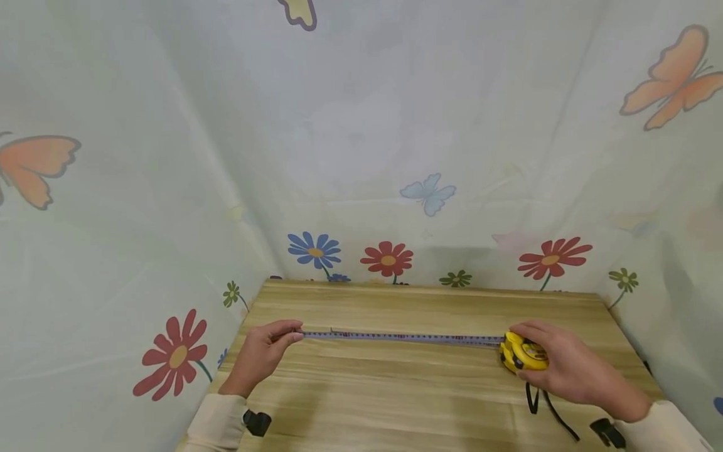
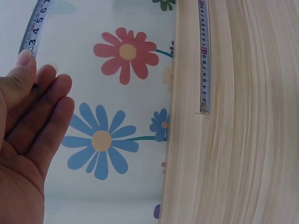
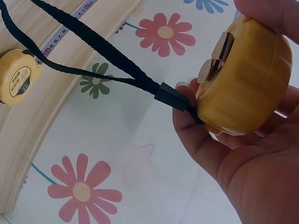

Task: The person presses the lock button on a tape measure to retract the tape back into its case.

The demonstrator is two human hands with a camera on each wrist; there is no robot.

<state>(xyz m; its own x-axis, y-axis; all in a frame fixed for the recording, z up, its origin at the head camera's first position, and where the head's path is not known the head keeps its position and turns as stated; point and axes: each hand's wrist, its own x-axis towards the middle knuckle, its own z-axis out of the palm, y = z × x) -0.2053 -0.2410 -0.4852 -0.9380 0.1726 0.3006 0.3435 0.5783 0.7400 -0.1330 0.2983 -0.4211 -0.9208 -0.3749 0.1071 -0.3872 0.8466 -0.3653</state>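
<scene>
Between my hands a tape measure's blade [image 1: 401, 338] is stretched out across the wooden table. My left hand [image 1: 260, 355] pinches the blade's free end between thumb and fingers; the left wrist view shows the thumb on the held blade [image 2: 35, 30]. In my right hand [image 1: 576, 367] I grip the yellow tape measure case [image 3: 250, 77], with its black strap [image 3: 100, 46] dangling. A second yellow tape measure [image 3: 18, 77] lies on the table, its blade [image 2: 204, 60] also pulled out. From the head view, the held tape measure overlaps and largely hides the second one.
The wood-grain table [image 1: 373, 395] runs back to a pale wall covering [image 1: 361, 144] printed with flowers and butterflies. The covering also rises along the left and right sides. A dark wrist strap piece [image 1: 257, 422] shows at my left sleeve.
</scene>
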